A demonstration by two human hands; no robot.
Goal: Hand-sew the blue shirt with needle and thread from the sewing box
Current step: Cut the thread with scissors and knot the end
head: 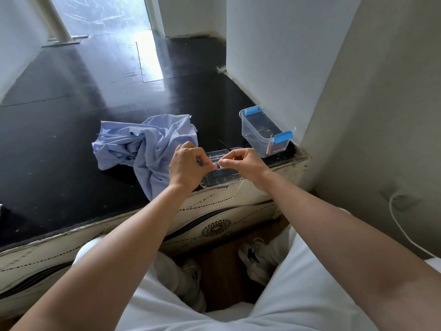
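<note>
The person's left hand [185, 167] and right hand [244, 162] are raised close together above the near edge of a glossy black tabletop [59, 151], with their fingertips almost meeting. On each hand the thumb and forefinger are pressed tightly together and the other fingers are curled in. Between them they pinch a fine white thread [239, 188], whose loose end hangs down below the right wrist. Whether a needle is also held there is too small to tell. Directly under the hands a clear plastic compartmented tray [220, 179] lies at the table's edge. The crumpled light blue cotton shirt [143, 144] lies in a heap on the tabletop just left of the hands, and one fold trails over the edge beside the left wrist. To the right, well apart from the shirt, the clear plastic sewing box with blue clip latches [256, 130] stands open against the white wall [262, 56], with a few small items in the bottom. Below the table a white shoe [256, 258] rests on the wooden floor, and a white cable [397, 218] runs down the right-hand wall.
</note>
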